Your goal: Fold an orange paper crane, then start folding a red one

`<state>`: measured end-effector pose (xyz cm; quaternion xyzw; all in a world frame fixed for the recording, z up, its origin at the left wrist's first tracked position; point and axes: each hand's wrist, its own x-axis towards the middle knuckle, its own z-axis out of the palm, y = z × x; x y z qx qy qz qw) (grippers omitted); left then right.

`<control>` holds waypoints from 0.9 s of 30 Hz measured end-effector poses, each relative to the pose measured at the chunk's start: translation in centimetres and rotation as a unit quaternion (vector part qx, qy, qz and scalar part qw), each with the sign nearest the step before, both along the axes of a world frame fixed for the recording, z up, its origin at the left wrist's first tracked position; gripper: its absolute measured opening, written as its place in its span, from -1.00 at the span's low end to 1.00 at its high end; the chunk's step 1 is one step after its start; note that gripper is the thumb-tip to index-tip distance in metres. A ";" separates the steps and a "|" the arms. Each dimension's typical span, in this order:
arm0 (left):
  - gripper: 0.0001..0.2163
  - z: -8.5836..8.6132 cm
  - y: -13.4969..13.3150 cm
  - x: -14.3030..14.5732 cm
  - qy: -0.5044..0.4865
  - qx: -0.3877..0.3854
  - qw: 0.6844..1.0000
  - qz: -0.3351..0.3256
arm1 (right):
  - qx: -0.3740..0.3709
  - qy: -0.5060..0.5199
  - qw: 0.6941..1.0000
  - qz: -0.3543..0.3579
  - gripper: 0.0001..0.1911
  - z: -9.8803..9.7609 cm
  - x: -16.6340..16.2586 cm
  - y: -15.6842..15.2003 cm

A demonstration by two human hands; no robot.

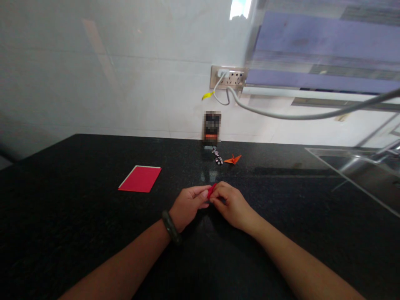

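Note:
A small piece of folded red paper (211, 191) is pinched between my two hands, just above the dark counter. My left hand (190, 203), with a dark bangle on its wrist, holds the paper between thumb and fingers. From the other side, my right hand (230, 202) grips it with thumb and index finger. Much of the paper is hidden by my fingers. Beyond my right hand an orange paper crane (233, 159) rests on the counter. To the left lies a stack of square red paper (140, 179) with a pale edge showing.
The black counter (78, 216) meets a pale tiled wall. A pixelated phone-like object (211, 125) leans there, with a beaded strap (217, 156) in front. A white cable (281, 115) runs from the wall socket (229, 78). At the right is a metal sink (350, 179).

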<state>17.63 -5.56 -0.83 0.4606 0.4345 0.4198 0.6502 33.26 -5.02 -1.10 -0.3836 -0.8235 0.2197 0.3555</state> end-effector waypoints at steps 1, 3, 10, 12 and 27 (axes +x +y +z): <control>-0.69 0.0 0.0 0.0 -0.003 0.000 1.000 -0.003 | -0.002 0.004 1.000 -0.002 -0.86 0.0 0.0 0.0; -0.69 -0.1 0.0 -0.1 -0.010 -0.002 1.000 -0.004 | -0.008 0.011 1.000 -0.008 -0.85 -0.1 0.0 0.1; -0.67 0.0 0.0 -0.2 0.004 0.012 1.000 -0.012 | -0.056 0.067 0.996 -0.019 -0.87 -0.5 0.1 0.3; -0.66 0.1 0.0 -0.3 0.014 0.020 1.000 -0.014 | -0.078 0.091 0.992 -0.027 -0.88 -0.6 0.0 0.4; -0.62 0.2 0.0 -0.2 0.033 0.036 0.999 0.024 | -0.122 0.134 0.983 -0.013 -0.82 -0.5 -0.1 0.4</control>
